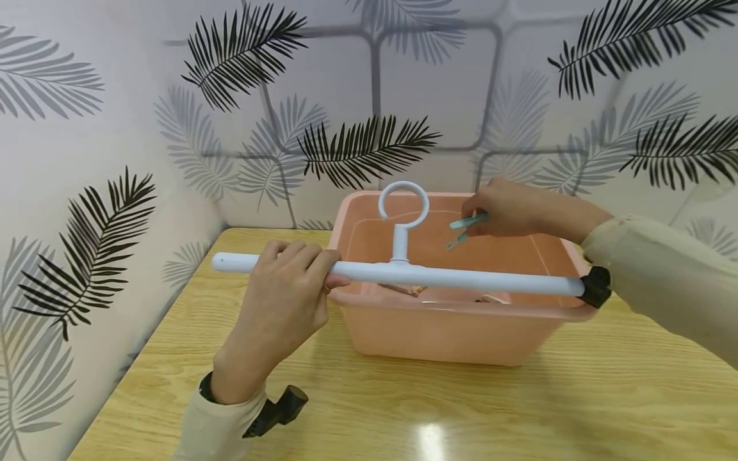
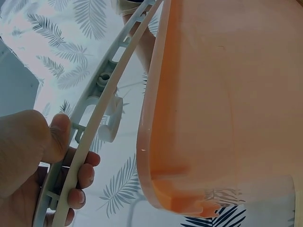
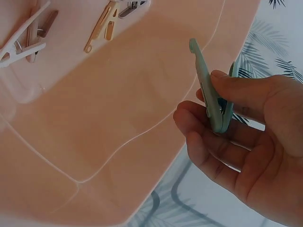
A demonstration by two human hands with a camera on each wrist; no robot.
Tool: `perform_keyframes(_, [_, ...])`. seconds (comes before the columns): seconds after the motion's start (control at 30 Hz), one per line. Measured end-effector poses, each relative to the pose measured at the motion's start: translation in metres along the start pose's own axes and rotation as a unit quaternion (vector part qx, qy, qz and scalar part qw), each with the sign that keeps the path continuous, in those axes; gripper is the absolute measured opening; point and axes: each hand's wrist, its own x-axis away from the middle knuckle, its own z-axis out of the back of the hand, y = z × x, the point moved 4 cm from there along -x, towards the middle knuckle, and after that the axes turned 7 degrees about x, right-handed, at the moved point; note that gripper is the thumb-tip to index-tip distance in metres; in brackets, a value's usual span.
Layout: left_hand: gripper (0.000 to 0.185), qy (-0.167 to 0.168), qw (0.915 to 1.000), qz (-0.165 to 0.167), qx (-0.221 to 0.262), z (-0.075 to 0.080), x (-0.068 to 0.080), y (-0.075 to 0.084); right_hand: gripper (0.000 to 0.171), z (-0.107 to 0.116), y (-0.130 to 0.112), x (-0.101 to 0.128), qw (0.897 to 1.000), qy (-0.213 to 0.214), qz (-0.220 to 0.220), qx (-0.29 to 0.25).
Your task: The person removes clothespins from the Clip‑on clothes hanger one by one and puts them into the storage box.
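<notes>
- The wooden worktop [image 1: 461, 410] was seen nearest, with pale grain and a bright glare spot close to the near edge.
- The left hand [image 1: 288, 291] was held above the worktop's left part, its sleeve and a black wrist mount seen near the bottom edge.
- The fingers [image 2: 78, 182] of that hand were curled over the bar and the thumb was pressed against its other side, so that the white hanger [image 1: 403, 272] was gripped close to its left end.
- The hanger's bar was kept level, stretched from left to right over the near rim of the pink tub [image 1: 455, 333]; whether it touched the rim could not be told.
- The hanger's round hook was pointed upward, above the middle of the tub.
- From the left wrist view, the ribbed underside of the hanger [image 2: 102, 109] was shown just beside the tub's outer wall [image 2: 227, 104].
- Inside the tub, on its floor, several pale clothes pegs [image 3: 102, 23] were seen lying loose.
- Further back, the right hand [image 1: 507, 208] was held above the tub's far right part.
- A green clothes peg [image 1: 467, 227] was pinched between the thumb and fingertips [image 3: 236, 90] of that hand, with the peg's free end pointed down toward the tub.
- Beyond the tub, walls papered with black and grey leaf prints [image 1: 369, 144] were seen at the far side and to the left.
</notes>
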Motion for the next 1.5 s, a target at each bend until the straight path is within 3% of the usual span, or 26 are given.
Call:
perform_keyframes(0.3, [0.016,-0.002,1.0,-0.002,0.003,-0.001,0.0,0.0,0.004,0.0,0.002,0.0,1.0,0.009,0.028,0.002])
perform_keyframes(0.8, [0.016,-0.008,0.9999,-0.006,0.011,-0.009,-0.002,0.005,0.004,0.014,0.006,0.013,0.999,0.027,0.025,0.004])
perform_keyframes(1.33, [0.015,-0.013,0.9998,0.002,0.016,-0.014,-0.004,0.008,0.004,0.038,0.01,0.055,0.997,0.077,0.018,0.004])
perform_keyframes(1.5, [0.015,-0.014,0.9998,0.001,0.014,-0.013,-0.005,0.01,0.008,0.038,0.013,0.072,0.993,0.111,-0.032,0.03])
